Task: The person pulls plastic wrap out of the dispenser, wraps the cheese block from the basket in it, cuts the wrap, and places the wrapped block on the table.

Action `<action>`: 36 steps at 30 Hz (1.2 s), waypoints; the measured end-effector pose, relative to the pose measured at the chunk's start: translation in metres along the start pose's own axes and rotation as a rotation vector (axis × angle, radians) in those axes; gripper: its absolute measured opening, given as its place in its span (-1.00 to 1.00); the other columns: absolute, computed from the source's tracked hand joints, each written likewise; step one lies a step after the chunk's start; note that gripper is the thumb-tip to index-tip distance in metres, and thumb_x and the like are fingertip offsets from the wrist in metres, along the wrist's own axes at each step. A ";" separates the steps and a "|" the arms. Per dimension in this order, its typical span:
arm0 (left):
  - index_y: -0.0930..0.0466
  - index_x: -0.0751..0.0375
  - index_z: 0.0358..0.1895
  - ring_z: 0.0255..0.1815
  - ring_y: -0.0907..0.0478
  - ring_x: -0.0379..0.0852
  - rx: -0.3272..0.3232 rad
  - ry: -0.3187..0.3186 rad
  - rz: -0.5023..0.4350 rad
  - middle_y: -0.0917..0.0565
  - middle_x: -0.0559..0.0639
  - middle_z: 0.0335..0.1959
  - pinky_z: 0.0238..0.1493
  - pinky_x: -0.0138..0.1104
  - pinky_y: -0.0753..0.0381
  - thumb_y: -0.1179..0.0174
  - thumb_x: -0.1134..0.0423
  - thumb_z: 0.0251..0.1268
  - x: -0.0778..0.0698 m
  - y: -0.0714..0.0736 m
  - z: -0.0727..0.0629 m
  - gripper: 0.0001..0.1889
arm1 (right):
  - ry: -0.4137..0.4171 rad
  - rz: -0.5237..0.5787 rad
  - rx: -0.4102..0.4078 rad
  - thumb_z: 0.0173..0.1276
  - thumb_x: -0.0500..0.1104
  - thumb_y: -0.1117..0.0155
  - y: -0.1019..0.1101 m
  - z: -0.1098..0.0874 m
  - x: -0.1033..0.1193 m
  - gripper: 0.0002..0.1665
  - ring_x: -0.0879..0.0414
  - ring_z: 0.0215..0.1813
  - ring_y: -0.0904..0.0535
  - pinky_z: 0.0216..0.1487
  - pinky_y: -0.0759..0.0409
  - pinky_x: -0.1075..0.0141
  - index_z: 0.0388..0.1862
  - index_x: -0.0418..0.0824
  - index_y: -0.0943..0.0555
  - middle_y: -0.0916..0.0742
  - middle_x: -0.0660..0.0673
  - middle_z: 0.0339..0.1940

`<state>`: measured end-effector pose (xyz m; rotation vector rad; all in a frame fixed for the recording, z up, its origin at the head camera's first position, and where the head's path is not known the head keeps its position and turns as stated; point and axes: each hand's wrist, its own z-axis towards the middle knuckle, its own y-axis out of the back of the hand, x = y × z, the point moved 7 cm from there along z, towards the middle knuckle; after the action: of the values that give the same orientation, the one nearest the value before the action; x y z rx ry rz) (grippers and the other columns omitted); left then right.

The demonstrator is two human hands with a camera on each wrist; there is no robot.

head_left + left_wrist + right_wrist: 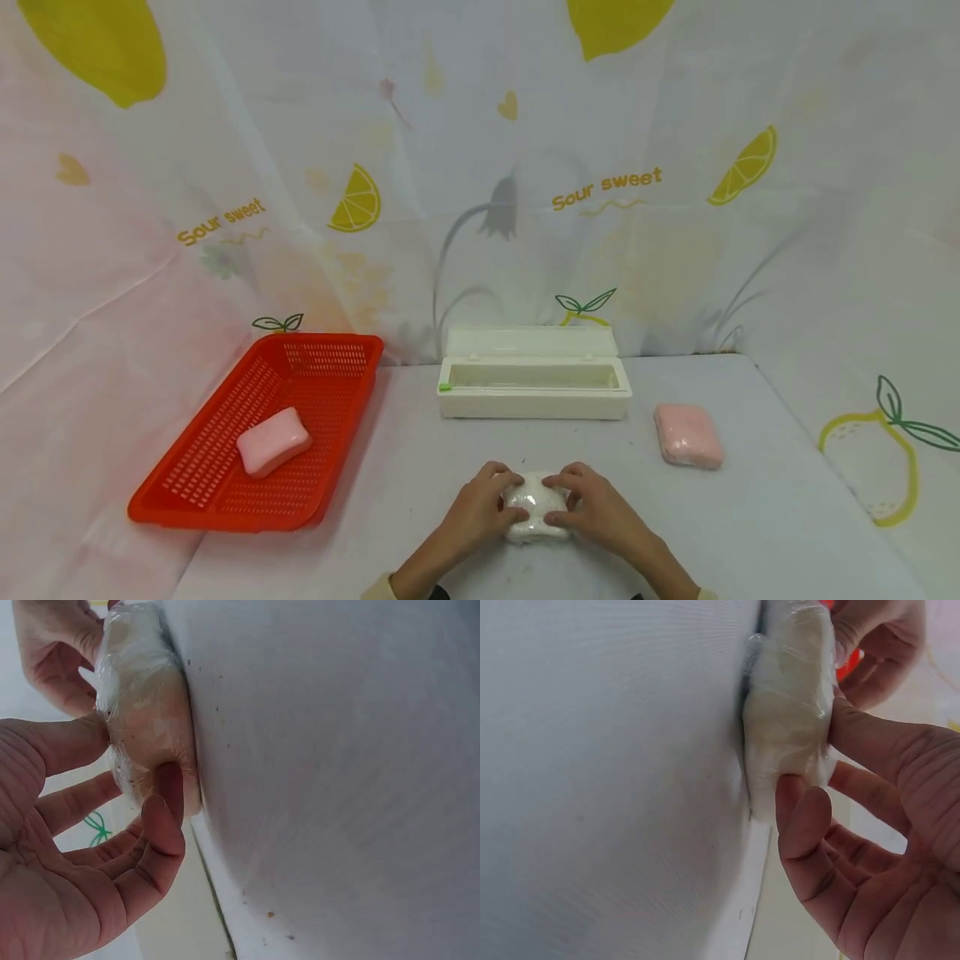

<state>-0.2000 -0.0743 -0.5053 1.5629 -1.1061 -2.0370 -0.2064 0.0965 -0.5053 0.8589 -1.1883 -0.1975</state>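
A white bar of soap [536,506] in clear plastic film lies flat on the table in front of me, its film wrinkled and shiny. My left hand [483,508] grips its left side, thumb on the near part and fingers along the far edge and side. From the right, my right hand [597,510] holds it the same way. Seen close in the left wrist view, the film bunches around the end of the bar [154,705], where a fingertip presses. In the right wrist view, curled fingers and the thumb pinch the other end of the bar [787,724].
Behind the hands stands a long white box [534,406] with its lid raised and a green slider [445,387]. A red perforated basket [330,467] on the left holds a pink bar [273,442]. Another pink bar [688,436], shiny with film, lies at right. A lemon-print cloth [480,167] hangs behind.
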 end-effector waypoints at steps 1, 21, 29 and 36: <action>-0.64 0.17 0.04 -0.34 -0.42 -0.36 0.002 0.001 0.000 -0.51 -0.08 -0.01 -0.36 -0.47 -0.46 -0.46 0.13 0.12 0.000 0.000 0.000 -0.59 | -0.001 -0.006 0.003 0.11 0.04 -0.53 0.000 0.000 0.000 -0.45 0.25 -0.32 -0.47 -0.37 -0.47 0.39 0.06 -0.17 -0.67 -0.59 0.01 -0.13; -0.59 0.12 0.07 -0.26 -0.49 -0.29 0.033 -0.010 0.126 -0.53 -0.06 0.02 -0.29 -0.39 -0.50 -0.36 0.05 0.24 -0.017 0.013 0.007 -0.61 | 0.189 -0.361 0.039 -0.16 0.16 -0.65 0.002 0.010 0.025 -0.14 0.10 0.02 -0.46 -0.08 -0.54 0.17 0.14 -0.05 -0.52 -0.64 0.06 0.00; -0.60 0.17 0.08 -0.38 -0.49 -0.34 -0.002 0.017 0.095 -0.54 -0.03 0.04 -0.42 -0.42 -0.46 -0.33 0.07 0.29 -0.015 0.020 0.003 -0.62 | 0.093 -0.411 -0.095 -0.23 -0.01 -0.69 0.062 -0.001 0.014 -0.19 0.09 -0.08 -0.48 -0.20 -0.52 0.16 0.05 -0.07 -0.52 -0.63 0.04 -0.12; -0.59 0.15 0.10 -0.36 -0.46 -0.35 0.037 0.064 0.071 -0.53 -0.04 0.05 -0.40 -0.41 -0.47 -0.32 0.07 0.30 -0.010 0.019 0.002 -0.62 | -0.050 -0.454 -0.230 -0.20 -0.20 -0.67 0.155 -0.026 -0.017 -0.25 -0.20 -0.04 -0.47 -0.18 -0.51 -0.10 0.02 -0.22 -0.50 -0.66 -0.19 -0.14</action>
<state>-0.2016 -0.0791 -0.4847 1.5718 -1.1644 -1.9172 -0.2355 0.2240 -0.4156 0.9136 -0.9794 -0.7153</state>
